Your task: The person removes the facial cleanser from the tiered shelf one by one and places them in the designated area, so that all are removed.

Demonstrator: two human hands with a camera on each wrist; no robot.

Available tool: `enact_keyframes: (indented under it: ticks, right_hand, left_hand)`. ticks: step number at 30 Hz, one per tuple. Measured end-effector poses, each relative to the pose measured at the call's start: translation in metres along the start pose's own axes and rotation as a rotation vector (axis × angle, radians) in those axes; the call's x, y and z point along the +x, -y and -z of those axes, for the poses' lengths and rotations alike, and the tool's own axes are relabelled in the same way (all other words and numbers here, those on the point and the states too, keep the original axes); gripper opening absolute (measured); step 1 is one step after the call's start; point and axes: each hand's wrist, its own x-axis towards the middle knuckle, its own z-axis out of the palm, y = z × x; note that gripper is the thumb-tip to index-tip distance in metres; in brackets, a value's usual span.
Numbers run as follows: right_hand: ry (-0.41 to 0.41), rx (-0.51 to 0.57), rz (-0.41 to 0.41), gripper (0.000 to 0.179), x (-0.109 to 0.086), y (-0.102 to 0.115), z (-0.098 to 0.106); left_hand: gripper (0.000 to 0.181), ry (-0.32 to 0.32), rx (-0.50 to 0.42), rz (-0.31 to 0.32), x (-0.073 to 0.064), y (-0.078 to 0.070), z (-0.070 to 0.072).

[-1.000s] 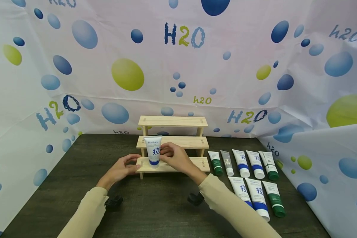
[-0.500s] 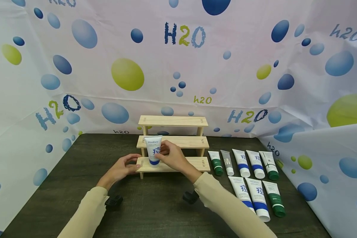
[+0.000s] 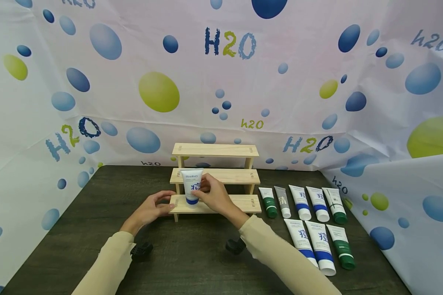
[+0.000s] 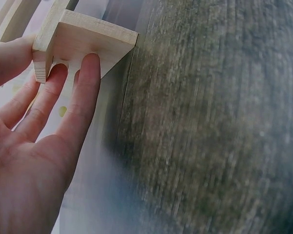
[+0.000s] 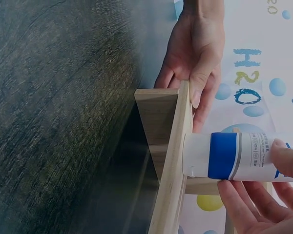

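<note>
A white squeeze tube (image 3: 192, 184) with a blue band stands cap-down on the lowest step of a three-tier wooden display stand (image 3: 229, 203), near its left end. My right hand (image 3: 215, 194) grips the tube, thumb in front and fingers behind. In the right wrist view, the tube's white cap (image 5: 196, 155) meets the step board. My left hand (image 3: 153, 211) holds the left end of that lowest step. Its thumb lies on top of the board and its fingers reach under against the leg (image 4: 90, 36), as the left wrist view shows.
Right of the stand, several white-and-blue, white-and-green and grey tubes (image 3: 321, 241) lie in two rows on the dark wooden table (image 3: 192, 262). A patterned white sheet (image 3: 299, 102) hangs behind and along the sides. The stand's middle step (image 3: 232, 176) and top step (image 3: 214, 150) rise behind.
My right thumb has come round onto the tube's front, and the right forearm has shifted slightly left. The tube has turned or shifted slightly right at its top. My left hand stays still.
</note>
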Motion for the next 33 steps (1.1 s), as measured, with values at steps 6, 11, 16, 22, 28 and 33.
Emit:
enact_keyframes:
  ticks: [6,11,16,22,28,33]
  right_hand:
    - [-0.005,-0.003,0.023,0.033,-0.0021,0.0003,0.0012]
    - [-0.003,-0.007,0.037,0.033,-0.0032,-0.0003,0.0025]
    - [-0.006,-0.005,0.045,0.032,-0.004,-0.0014,0.0035]
    - [-0.005,-0.004,0.036,0.032,-0.0046,-0.0014,0.004]
    - [-0.003,-0.013,0.035,0.031,-0.0049,-0.0018,0.004]
    - [-0.003,-0.012,0.036,0.032,-0.0048,-0.0022,0.0038]
  left_hand:
    - [0.065,0.003,-0.007,-0.008,0.0003,0.001,-0.0002]
    - [0.064,0.003,-0.011,-0.004,0.0007,0.0011,-0.0006]
    - [0.064,-0.004,0.005,0.001,0.0006,0.0003,-0.0009]
    - [0.063,-0.012,0.023,0.0,0.0004,0.0006,-0.0003]
    - [0.064,-0.004,0.007,-0.006,0.0005,0.0013,-0.0003]
    - [0.063,-0.006,0.013,-0.01,0.0005,0.0014,-0.0004]
